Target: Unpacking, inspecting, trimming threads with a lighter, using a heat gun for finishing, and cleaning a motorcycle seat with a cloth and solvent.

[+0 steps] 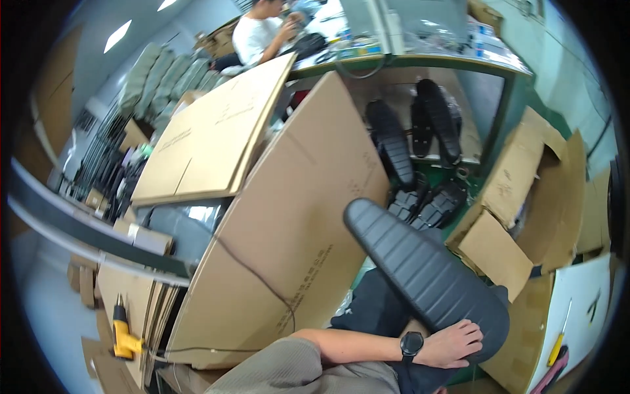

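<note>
A long black padded seat (420,269) with crosswise ribs lies slanted over my legs, its narrow end far left and its wide end near right. My left hand (451,345), a black watch on its wrist, rests palm down on the wide end. Its fingers are a little bent and apart, lying on the surface rather than wrapped round it. The seat's underside is hidden. Of my right hand only a small patch of skin, perhaps a finger, shows at the bottom edge; what it does cannot be made out.
Large cardboard sheets (295,197) lean at left. A yellow power drill (123,331) sits beyond them. More black seats (392,141) stand under a workbench (420,60). An opened carton (518,190) is at right, near a yellow-handled screwdriver (558,341). Another person (256,36) sits behind.
</note>
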### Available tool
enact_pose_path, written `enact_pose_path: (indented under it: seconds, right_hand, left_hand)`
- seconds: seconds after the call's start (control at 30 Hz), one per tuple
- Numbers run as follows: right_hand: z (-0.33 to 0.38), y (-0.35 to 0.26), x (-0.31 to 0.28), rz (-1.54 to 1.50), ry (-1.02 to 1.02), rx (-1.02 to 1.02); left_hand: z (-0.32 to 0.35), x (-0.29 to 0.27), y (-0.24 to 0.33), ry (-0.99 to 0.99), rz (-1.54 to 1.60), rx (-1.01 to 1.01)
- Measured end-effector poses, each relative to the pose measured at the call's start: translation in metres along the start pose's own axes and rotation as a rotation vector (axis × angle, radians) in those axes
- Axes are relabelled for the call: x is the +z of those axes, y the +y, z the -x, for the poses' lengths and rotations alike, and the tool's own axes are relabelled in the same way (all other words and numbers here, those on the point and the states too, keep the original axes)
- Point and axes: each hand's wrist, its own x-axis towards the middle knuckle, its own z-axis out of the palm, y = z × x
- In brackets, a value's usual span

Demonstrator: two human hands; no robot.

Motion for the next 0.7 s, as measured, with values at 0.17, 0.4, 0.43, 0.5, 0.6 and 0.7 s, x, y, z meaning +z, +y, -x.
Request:
enact_pose_path:
  seconds: [0.17,0.4,0.43,0.5,0.6,0.7]
  right_hand:
    - [0.089,0.118,-0.014,-0.007,-0.186,0.291]
    - [0.068,0.037,0.004,0.723,0.074,-0.72]
    - [0.063,-0.001,0.003,0.592,-0.205,-0.335]
    - [0.051,-0.042,0.006,0.365,-0.076,-0.416]
    - [0.066,-0.018,0.0,0.232,-0.026,-0.252]
    - [0.088,-0.015,-0.012,-0.402,-0.25,0.408]
  left_hand:
    - [0.019,-0.015,-0.023,-0.175,-0.11,-0.029]
    - [0.004,-0.024,-0.013,-0.217,-0.243,-0.02]
    - [0.005,-0.03,-0.009,-0.2,-0.226,-0.036]
    - [0.009,-0.029,-0.002,-0.132,-0.245,0.004]
    - [0.043,-0.005,0.005,-0.227,-0.056,0.176]
    - [0.066,0.023,0.016,-0.496,0.062,0.231]
